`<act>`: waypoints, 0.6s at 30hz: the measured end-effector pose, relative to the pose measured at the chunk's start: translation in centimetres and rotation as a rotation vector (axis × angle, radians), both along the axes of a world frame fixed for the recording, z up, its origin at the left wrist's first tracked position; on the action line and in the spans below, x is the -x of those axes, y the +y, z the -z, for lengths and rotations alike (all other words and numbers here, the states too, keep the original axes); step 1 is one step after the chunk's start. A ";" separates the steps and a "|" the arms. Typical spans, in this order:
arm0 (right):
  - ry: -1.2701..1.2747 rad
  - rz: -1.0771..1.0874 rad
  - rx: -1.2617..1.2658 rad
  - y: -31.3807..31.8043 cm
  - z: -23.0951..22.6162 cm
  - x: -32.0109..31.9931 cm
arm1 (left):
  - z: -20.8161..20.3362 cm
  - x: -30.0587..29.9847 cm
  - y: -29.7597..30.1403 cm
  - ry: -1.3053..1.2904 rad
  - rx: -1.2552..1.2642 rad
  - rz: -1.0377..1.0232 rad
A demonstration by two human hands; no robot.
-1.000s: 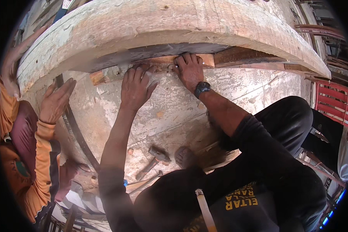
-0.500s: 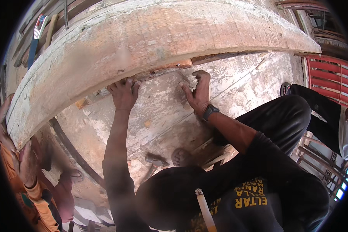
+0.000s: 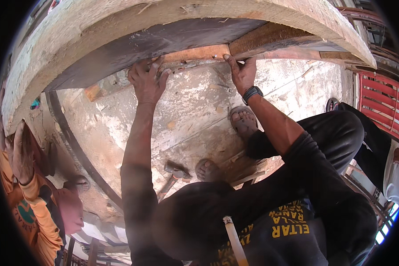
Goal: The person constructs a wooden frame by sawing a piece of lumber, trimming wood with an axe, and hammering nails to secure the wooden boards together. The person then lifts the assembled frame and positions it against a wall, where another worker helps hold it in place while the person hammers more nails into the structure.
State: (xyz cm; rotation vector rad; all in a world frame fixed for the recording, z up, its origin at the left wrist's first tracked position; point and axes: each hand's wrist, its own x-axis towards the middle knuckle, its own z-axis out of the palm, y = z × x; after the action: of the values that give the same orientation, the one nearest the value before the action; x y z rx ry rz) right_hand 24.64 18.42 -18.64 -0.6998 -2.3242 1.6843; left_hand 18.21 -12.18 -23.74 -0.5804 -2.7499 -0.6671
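Note:
A large curved wooden piece [image 3: 119, 20] spans the top of the view, tilted so that its dark flat panel [image 3: 164, 37] shows. Along the panel's near edge runs a reddish wooden strip [image 3: 195, 53], meeting a brown wooden block [image 3: 266, 40]. My left hand [image 3: 148, 84] has its fingers bent against the lower edge of the panel, thumb out to the side. With thumb up on the joint of strip and block, my right hand [image 3: 244, 77] grips the block's lower edge; a watch is on that wrist. Some fingertips are hidden by the wood.
At the left, another person's hands [image 3: 22, 153] support the piece's end. A hammer [image 3: 175, 170] lies on the worn floor [image 3: 181, 115] by my feet. A dark curved strip [image 3: 77, 139] lies at left, red slats [image 3: 381, 97] stand at right. A cigarette [image 3: 235, 241] juts up from below.
The curved piece has tipped up, bringing its dark panel into sight. My right hand has moved from open air onto the block's edge. My left hand stays at the lower edge.

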 end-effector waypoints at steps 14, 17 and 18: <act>-0.006 -1.058 -0.276 -13.3 -0.3 -13.8 | -2.8 1.5 -1.0 -0.015 0.210 0.122; -0.179 -1.508 -0.109 -20.1 -1.9 -17.7 | -2.1 1.0 -1.8 -0.052 0.233 0.121; -0.047 -1.593 -0.235 -21.9 -1.4 -19.0 | -2.1 1.3 -1.9 -0.049 0.232 0.115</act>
State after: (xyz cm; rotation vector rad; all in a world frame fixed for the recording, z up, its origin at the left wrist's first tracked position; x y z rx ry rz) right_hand 43.63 -3.53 -17.22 1.5907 -3.1267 1.5070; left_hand 16.95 -14.07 -21.62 -0.7858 -2.8783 -0.3922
